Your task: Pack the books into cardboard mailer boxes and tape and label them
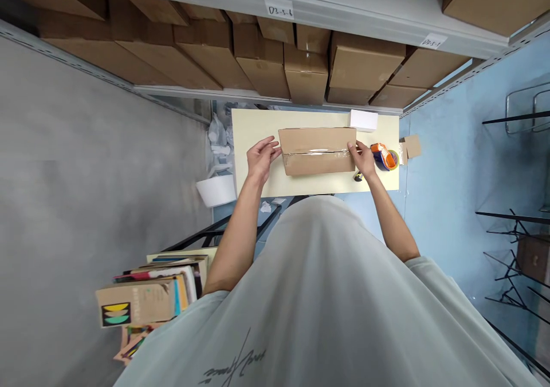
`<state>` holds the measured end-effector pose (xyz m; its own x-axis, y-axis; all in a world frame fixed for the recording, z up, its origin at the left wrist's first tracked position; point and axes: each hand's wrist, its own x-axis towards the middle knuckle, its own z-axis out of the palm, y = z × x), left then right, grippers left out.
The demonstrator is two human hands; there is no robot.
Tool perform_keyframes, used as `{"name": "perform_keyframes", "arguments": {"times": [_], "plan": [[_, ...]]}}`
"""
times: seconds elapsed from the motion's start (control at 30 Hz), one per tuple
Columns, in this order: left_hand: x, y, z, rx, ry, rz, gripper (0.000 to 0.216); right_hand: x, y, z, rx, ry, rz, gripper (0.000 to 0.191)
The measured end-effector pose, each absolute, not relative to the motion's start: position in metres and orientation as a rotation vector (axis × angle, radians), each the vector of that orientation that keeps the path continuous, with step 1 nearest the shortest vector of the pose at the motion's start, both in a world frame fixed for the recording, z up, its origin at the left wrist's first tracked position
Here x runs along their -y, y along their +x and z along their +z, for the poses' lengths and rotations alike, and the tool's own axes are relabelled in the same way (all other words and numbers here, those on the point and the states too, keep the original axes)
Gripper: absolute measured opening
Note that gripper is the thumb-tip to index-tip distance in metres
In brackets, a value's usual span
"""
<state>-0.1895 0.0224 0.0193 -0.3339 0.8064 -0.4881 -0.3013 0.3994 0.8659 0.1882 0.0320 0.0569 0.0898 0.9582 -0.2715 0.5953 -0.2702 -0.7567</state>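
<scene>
A long brown cardboard box (318,141) lies on the pale yellow tabletop (309,185), with shiny clear tape along its middle seam. At its right end my right hand (363,158) grips the box, thumb on the top face and the other fingers partly hidden at the side. My left hand (263,157) is at the left end, fingers stretched and apart, the tips at or very near the edge. Just right of my right hand sits an orange and blue tape dispenser (384,156). A small black and yellow tool (358,176) shows partly below that hand.
Behind the box stands a small white box (363,120). Shelves packed with cardboard boxes (305,75) overhang the table's back. To the left are a white bin (216,190) and a grey wall (103,164); books and papers (158,289) are stacked lower left.
</scene>
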Motion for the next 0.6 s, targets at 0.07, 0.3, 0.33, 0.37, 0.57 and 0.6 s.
{"name": "perform_keyframes", "arguments": {"times": [0.07, 0.3, 0.33, 0.37, 0.57, 0.6], "plan": [[-0.018, -0.190, 0.018, -1.535, 0.453, 1.210, 0.031, -0.033, 0.189, 0.056, 1.500, -1.911, 1.078, 0.096], [-0.006, -0.184, 0.017, -1.520, 0.443, 1.198, 0.031, -0.032, 0.190, 0.053, 1.421, -1.909, 1.086, 0.097], [-0.005, -0.183, 0.017, -1.518, 0.433, 1.204, 0.032, -0.030, 0.190, 0.054, 1.403, -1.900, 1.100, 0.097], [-0.004, -0.183, 0.018, -1.516, 0.420, 1.211, 0.033, -0.027, 0.190, 0.054, 1.383, -1.886, 1.118, 0.097], [0.007, -0.180, 0.023, -1.505, 0.325, 1.183, 0.031, 0.000, 0.183, 0.066, 1.264, -1.797, 1.260, 0.094], [0.009, -0.180, 0.024, -1.499, 0.305, 1.182, 0.029, 0.003, 0.181, 0.068, 1.254, -1.786, 1.272, 0.093]]}}
